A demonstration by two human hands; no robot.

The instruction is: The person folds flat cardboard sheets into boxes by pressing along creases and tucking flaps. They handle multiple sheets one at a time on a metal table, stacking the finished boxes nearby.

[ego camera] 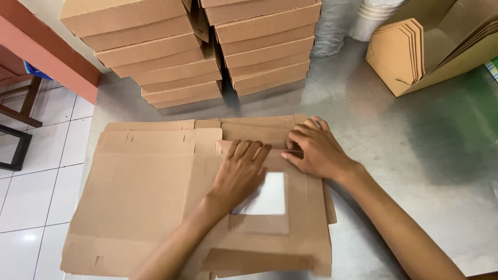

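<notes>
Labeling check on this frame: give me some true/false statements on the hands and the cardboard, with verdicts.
1. Both hands rest on a flat box blank with a clear window. True.
2. The left hand holds a cup. False: it presses flat on the cardboard.
3. Folded boxes are stacked behind the blanks. True.
4. The right hand is off the table. False: its fingers pinch a flap of the blank.
5. The table is wooden. False: it is bare metal.
</notes>
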